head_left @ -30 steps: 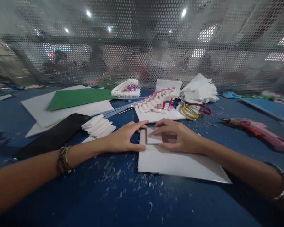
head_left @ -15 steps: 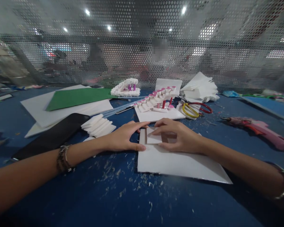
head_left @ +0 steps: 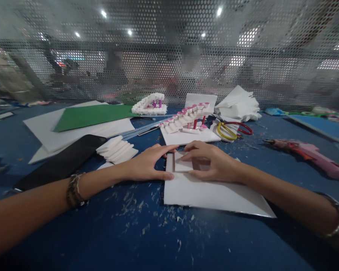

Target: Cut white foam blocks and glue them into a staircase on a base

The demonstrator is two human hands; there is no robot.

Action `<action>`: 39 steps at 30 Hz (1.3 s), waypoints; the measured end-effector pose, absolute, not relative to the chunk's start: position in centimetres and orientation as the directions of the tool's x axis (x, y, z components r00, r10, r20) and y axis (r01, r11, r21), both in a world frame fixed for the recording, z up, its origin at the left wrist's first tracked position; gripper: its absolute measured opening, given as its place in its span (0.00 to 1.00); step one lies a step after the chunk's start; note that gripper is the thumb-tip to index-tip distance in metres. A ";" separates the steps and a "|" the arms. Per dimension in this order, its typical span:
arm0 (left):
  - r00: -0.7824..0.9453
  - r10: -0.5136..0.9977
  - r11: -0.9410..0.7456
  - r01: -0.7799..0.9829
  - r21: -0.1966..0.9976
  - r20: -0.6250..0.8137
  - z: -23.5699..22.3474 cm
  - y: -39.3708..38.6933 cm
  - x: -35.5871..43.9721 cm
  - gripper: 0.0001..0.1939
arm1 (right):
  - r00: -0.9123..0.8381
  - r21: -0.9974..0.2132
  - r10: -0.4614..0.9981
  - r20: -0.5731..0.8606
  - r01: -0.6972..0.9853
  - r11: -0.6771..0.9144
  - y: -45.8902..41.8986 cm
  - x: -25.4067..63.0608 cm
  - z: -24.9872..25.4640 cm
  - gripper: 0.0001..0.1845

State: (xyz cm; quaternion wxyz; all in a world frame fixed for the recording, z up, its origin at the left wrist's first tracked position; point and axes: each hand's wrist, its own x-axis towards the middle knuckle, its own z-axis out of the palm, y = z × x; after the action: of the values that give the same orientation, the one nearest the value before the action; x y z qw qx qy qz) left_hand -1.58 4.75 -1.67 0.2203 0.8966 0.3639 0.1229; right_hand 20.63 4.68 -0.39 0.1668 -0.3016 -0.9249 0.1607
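Observation:
A flat white board point(head_left: 214, 197), which looks like foam board, lies on the table in front of me. On its back left part rests a small white rectangular piece point(head_left: 182, 165). My right hand point(head_left: 214, 162) is closed round this piece, fingertips on its top and thumb at its near side; the palm hides its right end. At the board's left edge is my left hand point(head_left: 147, 163), fingers stretched out and thumb apart. Its thumb tip touches the edge and its fingertips reach toward the back left corner. Beside my left wrist sits a pile of white strips point(head_left: 117, 149).
A white stair model point(head_left: 186, 118) with pink-topped pieces stands behind the board. Scissors point(head_left: 227, 131) and a pink glue gun point(head_left: 313, 154) lie right. A black phone point(head_left: 64, 160) and green sheet point(head_left: 93, 117) lie left. White scraps dot the blue table point(head_left: 115, 233).

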 end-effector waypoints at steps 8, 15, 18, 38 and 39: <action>0.710 0.693 -0.672 0.573 0.468 0.125 -1.9 4.5 -1.6 0.36 | -0.766 -0.386 0.607 0.211 0.505 0.772 4.7 20.6 -0.4 0.18; 0.726 0.653 -0.745 0.566 0.353 0.215 -2.1 4.3 -1.9 0.33 | -0.770 -0.366 0.598 0.222 0.503 0.783 4.6 20.6 -0.3 0.18; 0.775 0.576 -0.816 0.529 0.232 0.259 -2.1 4.1 -2.0 0.28 | -0.769 -0.367 0.594 0.236 0.496 0.787 4.6 20.5 -0.4 0.17; 0.834 0.381 -0.895 0.440 -0.066 0.399 -1.8 4.1 -2.4 0.27 | -0.757 -0.355 0.592 0.276 0.492 0.795 4.5 20.5 -0.6 0.16; 0.845 0.349 -0.905 0.416 -0.087 0.406 -1.5 3.9 -2.3 0.26 | -0.757 -0.356 0.594 0.274 0.494 0.793 4.5 20.5 -0.6 0.16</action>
State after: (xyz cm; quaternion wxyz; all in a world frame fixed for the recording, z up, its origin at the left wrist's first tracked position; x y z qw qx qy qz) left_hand -2.27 3.94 -1.53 -0.0859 0.9565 0.2000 0.1943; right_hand 20.51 4.52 -0.60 0.1894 -0.2930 -0.9278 0.1320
